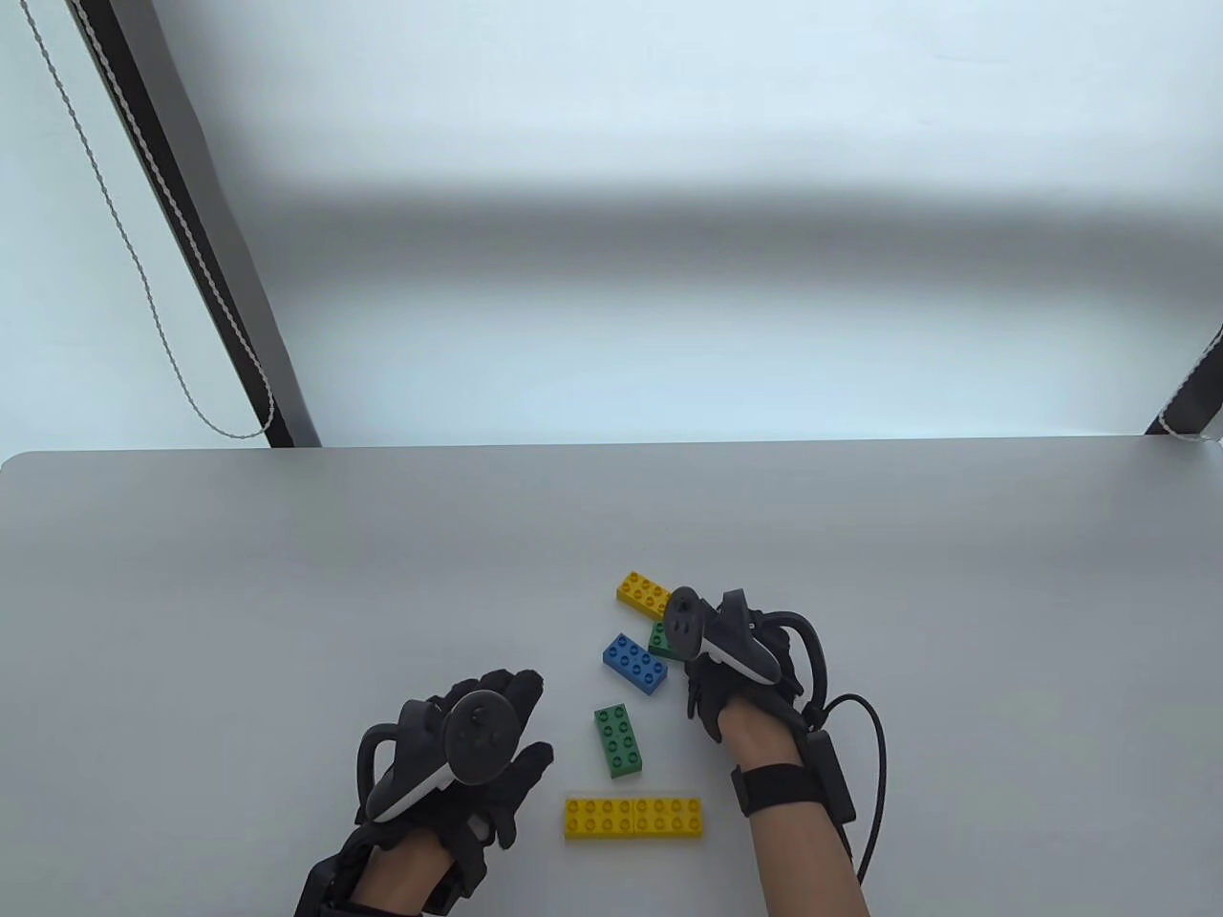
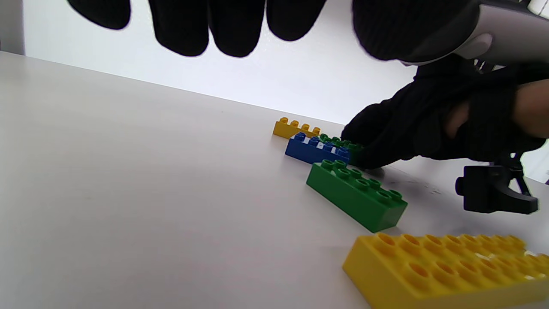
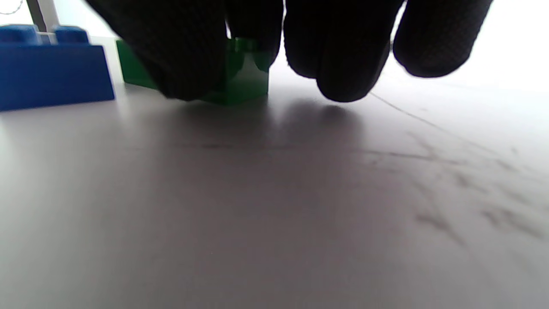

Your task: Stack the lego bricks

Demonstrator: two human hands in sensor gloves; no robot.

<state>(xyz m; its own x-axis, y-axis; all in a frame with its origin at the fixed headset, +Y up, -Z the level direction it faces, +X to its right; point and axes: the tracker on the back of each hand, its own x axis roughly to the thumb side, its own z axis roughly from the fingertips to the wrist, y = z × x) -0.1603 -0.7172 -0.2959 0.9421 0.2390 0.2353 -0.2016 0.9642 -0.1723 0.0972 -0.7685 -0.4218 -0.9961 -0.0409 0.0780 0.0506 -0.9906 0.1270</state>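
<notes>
**Your right hand closes on a half-hidden green brick**

Your right hand (image 1: 731, 683) reaches down to the small green brick (image 3: 242, 75), which sits on the tabletop (image 1: 239, 592) between the blue brick (image 1: 636, 664) and the small yellow brick (image 1: 646, 593). The blue brick lies just beside it, crowding its left. In the right wrist view your grip has thumb and a finger pressed to either side of that green brick, which sits flat on the surface. Your left hand (image 1: 468, 755) hovers with fingers spread, holding nothing.

Five bricks are in view: two green, two yellow, one blue. The longer green brick (image 1: 618, 740) lies alone nearer you, and the long yellow brick (image 1: 634, 818) lies nearest of all.

The table view hides most of the gripped brick under your tracker (image 1: 712, 645); only the right wrist view shows the finger contact. The left wrist view alone shows the bricks in a receding row. Black window frame bars (image 1: 191, 229) and a hanging bead cord (image 1: 143, 287) stand beyond the far tabletop edge.
</notes>
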